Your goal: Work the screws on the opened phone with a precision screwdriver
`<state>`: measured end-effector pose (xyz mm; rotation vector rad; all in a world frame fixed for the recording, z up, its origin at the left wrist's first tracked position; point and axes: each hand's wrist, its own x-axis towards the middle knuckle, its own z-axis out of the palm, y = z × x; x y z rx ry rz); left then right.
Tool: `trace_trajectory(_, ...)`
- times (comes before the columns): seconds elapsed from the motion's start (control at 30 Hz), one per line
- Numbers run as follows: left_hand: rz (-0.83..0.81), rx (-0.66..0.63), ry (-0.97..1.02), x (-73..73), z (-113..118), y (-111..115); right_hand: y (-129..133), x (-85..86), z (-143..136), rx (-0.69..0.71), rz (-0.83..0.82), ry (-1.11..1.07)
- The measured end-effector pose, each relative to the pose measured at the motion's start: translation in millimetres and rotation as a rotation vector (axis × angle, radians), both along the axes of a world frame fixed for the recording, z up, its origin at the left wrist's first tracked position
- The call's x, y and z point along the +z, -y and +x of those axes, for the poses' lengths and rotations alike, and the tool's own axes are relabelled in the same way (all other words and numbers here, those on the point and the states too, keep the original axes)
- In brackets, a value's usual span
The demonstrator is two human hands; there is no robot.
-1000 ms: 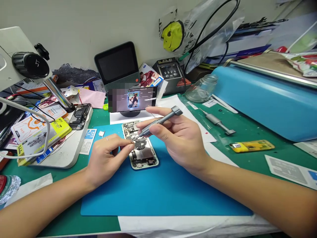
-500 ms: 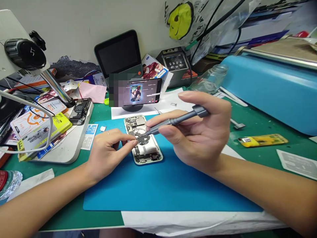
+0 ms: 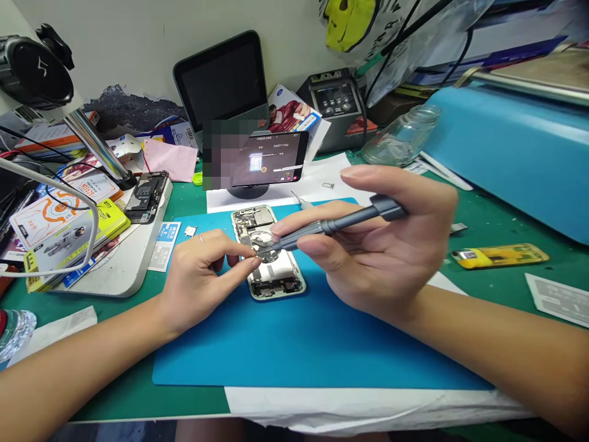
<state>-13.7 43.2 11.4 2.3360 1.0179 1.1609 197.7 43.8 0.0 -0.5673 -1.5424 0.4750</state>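
An opened phone (image 3: 281, 270) lies on the blue mat (image 3: 276, 344), its inner parts showing. My right hand (image 3: 391, 245) is closed around a dark grey screwdriver (image 3: 354, 219), which slants down to the left over the phone. At the screwdriver's tip, the thumb and forefinger of my left hand (image 3: 207, 273) pinch together above the phone's middle. Whatever they hold is too small to make out. Left of the mat's upper edge sits a small white part (image 3: 190, 231).
Behind the mat a lit phone (image 3: 271, 161) rests on a stand before a dark display (image 3: 221, 83). Boxes (image 3: 69, 227) and another opened phone (image 3: 147, 196) lie on a white stand base at left. A glass jar (image 3: 405, 135) and yellow phone-shaped piece (image 3: 501, 255) are at right.
The whole view has shifted slightly. Both hands stay over the phone in nearly the same pose, with the screwdriver still held in the right one.
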Motion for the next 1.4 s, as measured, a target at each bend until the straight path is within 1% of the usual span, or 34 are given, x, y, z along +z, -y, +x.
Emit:
trace_trajectory(0.23, 0.010, -0.003, -0.009, 0.0, 0.5, -0.1, -0.2, 2.2, -1.5, -0.010, 0.039, 0.036)
trace_trajectory(0.4, 0.001, -0.014, -0.010, -0.8, 0.3, 0.0, -0.3, 1.1, -0.7, -0.005, 0.028, 0.043)
trace_trajectory(0.63, -0.012, -0.016, -0.010, -1.9, 0.1, 0.0, -3.1, 0.5, -0.5, 0.089, 0.011, 0.024)
trace_trajectory(0.9, -0.009, -0.019, 0.000, -2.8, 0.7, 0.2, -4.6, -1.2, -2.6, 0.087, 0.018, 0.050)
trace_trajectory(1.13, 0.011, -0.005, -0.006, -4.3, 2.5, -0.6, -12.6, -6.1, -0.8, 0.109, 0.138, 0.064)
trace_trajectory(1.4, 0.010, 0.020, -0.053, -3.3, 1.0, -0.4, -12.2, -8.2, -3.7, 0.112, 0.093, 0.069)
